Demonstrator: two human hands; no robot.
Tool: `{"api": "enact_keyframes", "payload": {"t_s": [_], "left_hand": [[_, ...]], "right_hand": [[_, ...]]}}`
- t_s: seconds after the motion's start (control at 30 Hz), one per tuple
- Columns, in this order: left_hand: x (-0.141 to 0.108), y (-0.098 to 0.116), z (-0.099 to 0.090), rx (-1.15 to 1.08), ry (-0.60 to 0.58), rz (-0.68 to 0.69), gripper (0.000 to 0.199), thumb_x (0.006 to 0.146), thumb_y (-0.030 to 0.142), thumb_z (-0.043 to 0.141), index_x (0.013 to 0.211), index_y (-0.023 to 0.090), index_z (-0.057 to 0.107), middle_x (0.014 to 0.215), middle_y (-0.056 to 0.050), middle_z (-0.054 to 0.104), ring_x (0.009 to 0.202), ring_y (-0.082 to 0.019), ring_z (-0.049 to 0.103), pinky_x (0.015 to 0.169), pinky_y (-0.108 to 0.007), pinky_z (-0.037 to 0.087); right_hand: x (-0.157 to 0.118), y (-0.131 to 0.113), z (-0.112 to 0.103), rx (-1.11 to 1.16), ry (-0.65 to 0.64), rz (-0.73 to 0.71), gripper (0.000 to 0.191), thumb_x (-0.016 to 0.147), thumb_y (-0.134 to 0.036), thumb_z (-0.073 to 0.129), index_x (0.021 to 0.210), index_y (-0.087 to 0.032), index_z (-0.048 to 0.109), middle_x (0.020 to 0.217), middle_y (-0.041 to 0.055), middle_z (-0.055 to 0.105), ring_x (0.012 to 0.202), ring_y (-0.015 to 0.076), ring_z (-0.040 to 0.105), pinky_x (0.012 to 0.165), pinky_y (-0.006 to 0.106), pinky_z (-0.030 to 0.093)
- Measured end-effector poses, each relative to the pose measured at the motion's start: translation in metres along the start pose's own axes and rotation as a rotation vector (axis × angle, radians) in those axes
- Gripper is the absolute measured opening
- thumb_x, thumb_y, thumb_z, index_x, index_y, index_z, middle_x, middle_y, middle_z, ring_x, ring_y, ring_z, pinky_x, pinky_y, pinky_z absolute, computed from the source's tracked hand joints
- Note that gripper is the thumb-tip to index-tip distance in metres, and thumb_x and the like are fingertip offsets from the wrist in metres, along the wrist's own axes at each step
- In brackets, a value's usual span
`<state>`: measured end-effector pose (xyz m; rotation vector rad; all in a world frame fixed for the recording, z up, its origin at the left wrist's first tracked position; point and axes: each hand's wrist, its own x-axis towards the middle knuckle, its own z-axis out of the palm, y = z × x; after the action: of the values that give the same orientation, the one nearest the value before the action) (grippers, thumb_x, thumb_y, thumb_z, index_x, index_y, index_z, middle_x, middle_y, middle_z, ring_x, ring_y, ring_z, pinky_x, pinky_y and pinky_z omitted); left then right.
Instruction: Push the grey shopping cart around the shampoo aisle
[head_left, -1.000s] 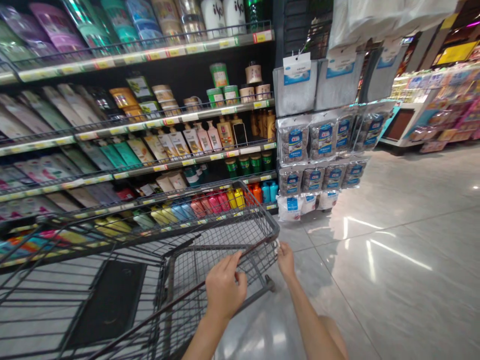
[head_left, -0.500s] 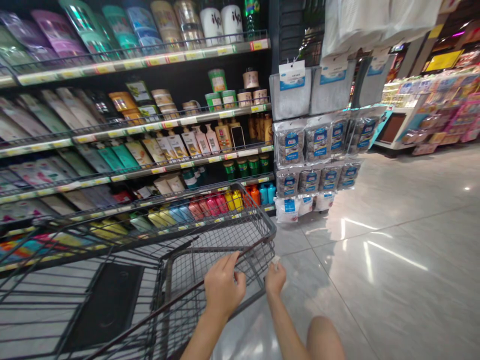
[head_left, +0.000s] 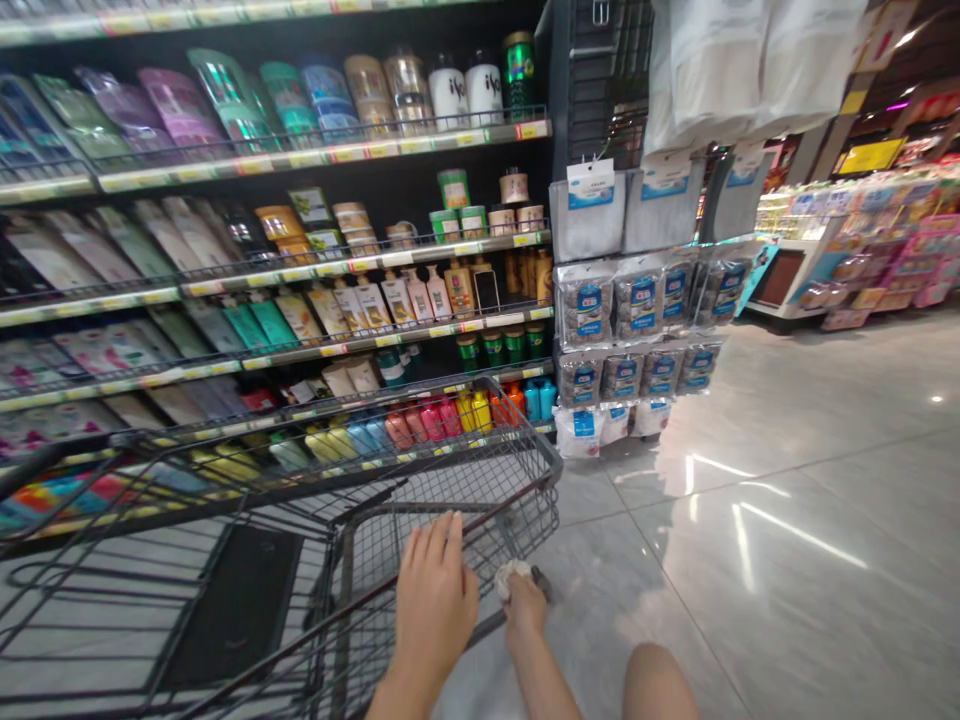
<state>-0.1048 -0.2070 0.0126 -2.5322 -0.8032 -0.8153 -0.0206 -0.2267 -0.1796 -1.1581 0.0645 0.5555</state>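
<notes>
A dark wire shopping cart (head_left: 247,655) stands before me. My left hand (head_left: 435,595) lies over its near side rail, fingers stretched out and thumb to the side; whether the palm touches the rail is hidden. Lower and to the right, outside the basket, my right hand (head_left: 527,610) is closed around a crumpled whitish cloth (head_left: 513,577), perhaps a wipe. The cloth is beside the cart's lower frame; contact between them cannot be made out. Inside the cart lies a black panel (head_left: 236,605).
Beyond the cart, shelves (head_left: 330,265) carry bottles and jars. Bagged scouring pads (head_left: 589,310) hang at the shelf end, with grey cloths (head_left: 589,215) above. Glossy tiled floor (head_left: 810,480) stretches right towards display stands (head_left: 862,250). My knee (head_left: 660,685) shows at the bottom.
My left hand's fingers have straightened from a curl at the rail. My right hand has moved left and down, showing more cloth. The view has shifted, so the shelves appear lower and further right.
</notes>
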Motion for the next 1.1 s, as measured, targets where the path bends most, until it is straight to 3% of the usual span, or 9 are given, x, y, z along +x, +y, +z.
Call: {"api": "enact_keyframes", "payload": {"t_s": [0.13,0.33,0.73,0.93,1.1], "left_hand": [[-0.027,-0.035,-0.014,0.049,0.082,-0.007,0.031,0.078,0.009,0.044,0.105,0.011,0.059,0.093,-0.010,0.069,0.087,-0.023,0.062,0.090,-0.044,0.045],[-0.053,-0.066,-0.028,0.088,0.131,-0.103,0.024,0.082,0.014,0.046,0.102,0.012,0.059,0.086,-0.009,0.067,0.083,-0.025,0.061,0.082,-0.042,0.046],[-0.056,-0.064,-0.024,0.010,0.172,-0.120,0.019,0.089,0.028,0.051,0.100,0.015,0.059,0.074,-0.004,0.066,0.069,-0.018,0.056,0.068,-0.032,0.040],[-0.058,-0.061,-0.020,0.015,0.171,-0.172,0.016,0.089,0.028,0.054,0.095,0.016,0.062,0.069,-0.001,0.064,0.067,-0.017,0.056,0.067,-0.031,0.037],[-0.057,-0.058,-0.019,0.013,0.197,-0.193,0.013,0.088,0.026,0.055,0.092,0.016,0.063,0.068,-0.001,0.064,0.066,-0.016,0.055,0.067,-0.030,0.036]], "right_hand": [[-0.011,-0.013,0.012,0.045,0.043,0.133,0.021,0.048,-0.039,0.065,0.053,-0.019,0.059,0.046,0.0006,0.058,0.042,0.0152,0.053,0.040,0.027,0.043],[-0.023,-0.033,0.027,0.082,0.061,0.167,0.018,0.046,-0.034,0.064,0.050,-0.019,0.056,0.046,-0.0009,0.057,0.044,0.0140,0.052,0.041,0.025,0.043],[-0.050,-0.082,0.053,0.052,-0.036,0.005,0.016,0.057,-0.032,0.065,0.058,-0.019,0.057,0.054,-0.0043,0.057,0.054,0.0115,0.052,0.052,0.023,0.042],[-0.064,-0.067,0.042,-0.051,-0.044,-0.070,0.026,0.063,-0.036,0.068,0.078,-0.016,0.066,0.074,0.0029,0.070,0.069,0.0171,0.061,0.065,0.027,0.047],[-0.057,-0.041,0.032,-0.102,0.004,-0.129,0.027,0.058,-0.035,0.070,0.077,-0.016,0.067,0.071,0.0033,0.070,0.067,0.0182,0.062,0.064,0.029,0.048]]}}
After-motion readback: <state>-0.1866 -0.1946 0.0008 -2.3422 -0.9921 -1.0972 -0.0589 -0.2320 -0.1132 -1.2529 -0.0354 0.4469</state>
